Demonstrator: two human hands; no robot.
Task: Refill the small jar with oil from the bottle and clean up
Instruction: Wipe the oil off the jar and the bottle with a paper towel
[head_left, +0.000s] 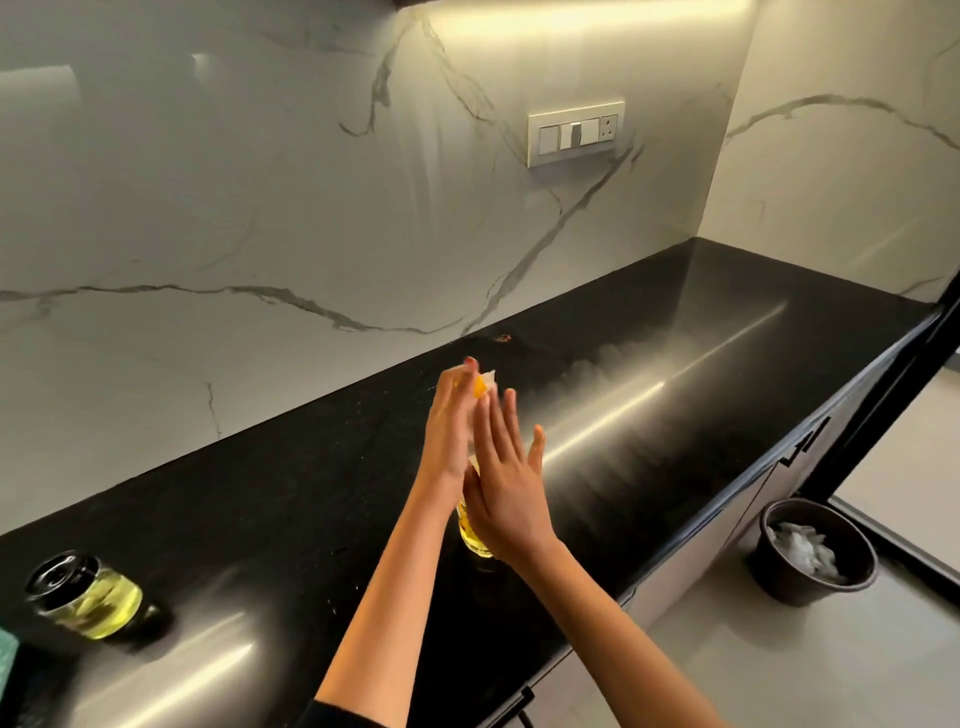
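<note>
A clear oil bottle (475, 540) stands on the black countertop (649, 364), mostly hidden between my hands; only its oil-filled base and yellow cap (479, 387) show. My left hand (447, 431) lies along the bottle's left side, its fingers curled round the top by the cap, where a scrap of white (489, 375) shows. My right hand (506, 467) presses flat against the bottle's right side with straight, spread fingers. The small glass jar (85, 597), holding yellow oil under a black lid, stands apart at the counter's near left.
A marble wall with a switch panel (575, 132) backs the counter. A dark bin (779, 571) with crumpled white tissue stands on the floor at the right. A teal cloth (7, 662) peeks in at the left edge. Cabinet handles line the counter's front.
</note>
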